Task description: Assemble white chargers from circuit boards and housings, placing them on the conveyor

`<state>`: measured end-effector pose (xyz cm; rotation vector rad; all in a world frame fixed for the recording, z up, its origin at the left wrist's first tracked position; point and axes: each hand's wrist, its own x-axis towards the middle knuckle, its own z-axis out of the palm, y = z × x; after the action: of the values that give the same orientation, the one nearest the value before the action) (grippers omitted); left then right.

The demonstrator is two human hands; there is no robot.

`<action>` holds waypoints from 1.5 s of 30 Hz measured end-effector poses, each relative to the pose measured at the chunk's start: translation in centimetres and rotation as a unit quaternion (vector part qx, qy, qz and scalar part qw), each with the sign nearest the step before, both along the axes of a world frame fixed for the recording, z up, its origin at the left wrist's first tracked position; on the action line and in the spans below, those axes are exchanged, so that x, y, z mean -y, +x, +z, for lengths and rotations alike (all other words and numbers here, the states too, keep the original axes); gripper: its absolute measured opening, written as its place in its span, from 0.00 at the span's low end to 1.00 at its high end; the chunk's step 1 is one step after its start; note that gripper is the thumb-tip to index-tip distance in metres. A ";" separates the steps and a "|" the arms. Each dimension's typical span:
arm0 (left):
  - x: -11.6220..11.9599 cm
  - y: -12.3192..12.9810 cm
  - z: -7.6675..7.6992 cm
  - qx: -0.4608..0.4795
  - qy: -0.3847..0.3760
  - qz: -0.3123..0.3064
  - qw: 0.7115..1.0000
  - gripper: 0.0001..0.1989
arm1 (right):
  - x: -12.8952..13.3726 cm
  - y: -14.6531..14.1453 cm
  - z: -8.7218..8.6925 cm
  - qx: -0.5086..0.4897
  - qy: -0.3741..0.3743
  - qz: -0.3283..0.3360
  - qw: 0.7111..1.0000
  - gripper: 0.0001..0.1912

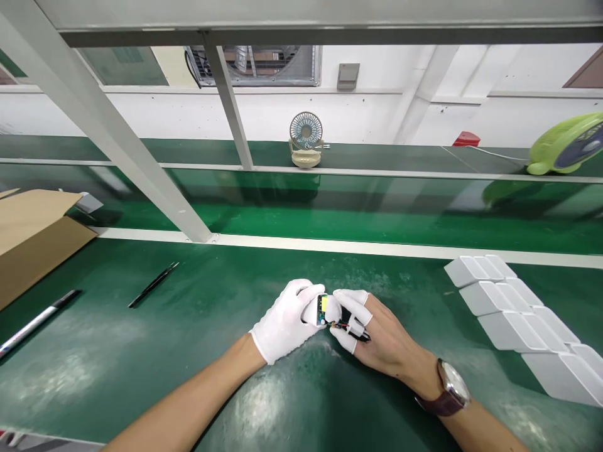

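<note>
My left hand point(289, 320), in a white glove, is closed round a small white plastic casing point(309, 312). A small circuit board point(322, 309) with a yellow part and green-blue edges shows at the casing's open side. My right hand point(365, 320) wears white coverings on its fingers and is closed at the board's right side. Between its fingers is a small black piece point(346, 316) with thin wires, one of them red, partly hidden. Another rounded white part point(333, 309) sits between the two hands; which hand holds it I cannot tell.
Rows of white plastic housings point(513, 307) stand on the green table point(188, 364) at right. Black tweezers point(153, 285), a marker pen point(40, 321) and a cardboard box point(42, 245) lie left. A slanting post point(127, 144) crosses behind. A small fan point(306, 135) and a green fan point(563, 145) stand on the shelf.
</note>
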<state>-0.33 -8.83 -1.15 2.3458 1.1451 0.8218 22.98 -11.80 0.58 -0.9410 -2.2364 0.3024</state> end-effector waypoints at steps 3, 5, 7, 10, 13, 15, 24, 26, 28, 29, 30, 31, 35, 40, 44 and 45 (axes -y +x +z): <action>0.1 0.1 0.0 -0.001 -0.003 0.008 1.000 0.30 | 0.0 0.0 -0.1 0.002 0.001 -0.002 1.000 0.37; 0.2 0.2 0.1 0.000 -0.006 0.015 1.000 0.29 | 0.1 -0.1 -0.2 0.001 -0.001 -0.003 1.000 0.36; 0.3 0.4 0.2 0.001 -0.005 0.013 1.000 0.28 | 0.1 -0.2 -0.2 -0.001 0.000 -0.002 1.000 0.35; 0.5 0.5 0.2 0.005 -0.006 0.003 1.000 0.30 | 0.1 -0.3 -0.2 -0.002 0.005 0.006 1.000 0.35; 0.7 0.5 0.1 0.008 -0.031 0.002 1.000 0.33 | 0.3 -0.4 -0.2 -0.018 0.004 0.007 1.000 0.34; 0.7 0.4 0.3 0.008 -0.053 0.009 0.999 0.36 | 0.4 -0.4 -0.2 -0.049 -0.023 -0.003 0.999 0.35; 0.2 0.2 2.9 0.013 -0.144 -0.035 0.989 0.19 | -0.1 0.3 -0.4 -0.219 -0.199 -0.070 0.953 0.17; 0.0 0.2 3.1 0.030 -0.190 -0.023 0.981 0.16 | -0.4 0.2 -0.8 -0.229 -0.209 -0.101 0.945 0.16; -0.2 0.1 3.2 0.046 -0.245 -0.004 0.968 0.16 | -0.6 0.1 -1.3 -0.230 -0.215 -0.108 0.943 0.15; -0.2 0.0 3.1 0.060 -0.270 0.005 0.961 0.19 | -0.6 0.0 -1.5 -0.226 -0.219 -0.103 0.944 0.16; -0.3 -0.1 3.1 0.075 -0.289 0.009 0.954 0.23 | -0.6 -0.1 -1.7 -0.218 -0.223 -0.094 0.946 0.16; -0.3 -0.2 3.0 0.094 -0.296 0.010 0.950 0.28 | -0.5 -0.2 -1.8 -0.207 -0.224 -0.084 0.949 0.16; 0.1 -0.5 3.1 0.155 -0.226 0.009 0.962 0.42 | -0.2 -0.6 -2.2 -0.153 -0.181 -0.045 0.971 0.21; 0.7 -0.3 3.3 0.193 -0.056 -0.024 0.979 0.26 | 0.0 -0.8 -2.7 -0.091 -0.048 0.019 0.995 0.27; 0.9 -0.1 3.0 0.177 0.004 -0.003 0.984 0.21 | 0.0 -0.9 -2.8 -0.065 -0.007 0.019 0.998 0.27; 0.9 -0.1 3.0 0.167 -0.014 0.028 0.985 0.22 | -0.1 -0.9 -2.8 -0.061 -0.001 0.018 0.998 0.28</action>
<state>-0.42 -9.75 1.80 2.0587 1.0723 1.1586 22.09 -11.74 -2.19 -0.8621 -2.1438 0.3682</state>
